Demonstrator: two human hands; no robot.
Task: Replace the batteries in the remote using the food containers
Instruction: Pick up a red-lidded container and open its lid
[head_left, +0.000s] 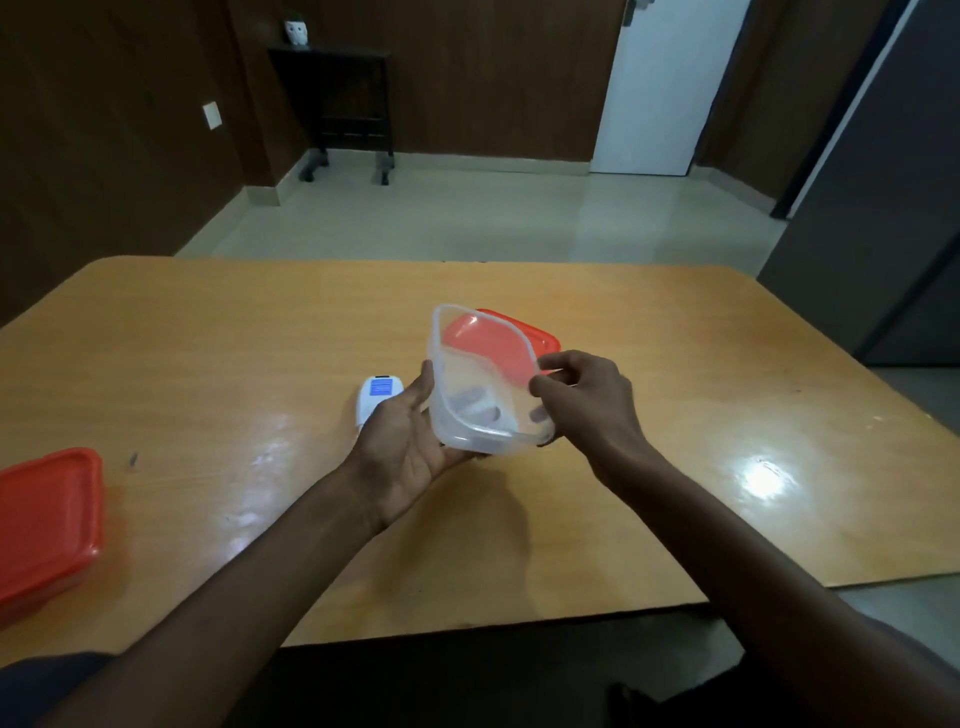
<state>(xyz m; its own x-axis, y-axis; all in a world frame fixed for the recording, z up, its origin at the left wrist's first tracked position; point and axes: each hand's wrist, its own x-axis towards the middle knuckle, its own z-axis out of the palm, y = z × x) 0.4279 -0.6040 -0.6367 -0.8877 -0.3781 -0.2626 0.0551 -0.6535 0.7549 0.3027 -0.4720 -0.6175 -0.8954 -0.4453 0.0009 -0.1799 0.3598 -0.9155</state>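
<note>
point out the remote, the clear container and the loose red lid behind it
remote (378, 393): head view, on its white face with the blue label.
clear container (467, 441): head view, on its near wall.
red lid (543, 338): head view, on its bare right corner.

**A plain room in a home or office**

Dark wood-panelled walls (130, 130); pale tiled floor (467, 218); white door (660, 88); a dark side stand (337, 93) holding a small owl figure (296, 32); a bare wooden table (260, 338) nearest.

two bare forearms, left hand (410, 441) and right hand (587, 400) without rings, watch or gloves, no sleeves visible
</note>
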